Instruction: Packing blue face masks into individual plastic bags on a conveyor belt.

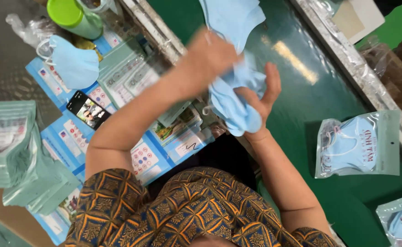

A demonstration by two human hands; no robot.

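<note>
We hold a bundle of light blue masks (233, 103) over the green belt (301, 105) | our right hand (262, 98) cupped beneath, fingers curled around it | our left hand (210, 57) pressing on top, grip blurred | bagged mask (358, 144) lies well apart; open belt between, metal rail (347, 64) beyond.

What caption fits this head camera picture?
Two bare hands, left hand and right hand, fold soft light-blue cloth face masks above a green conveyor belt.
</note>
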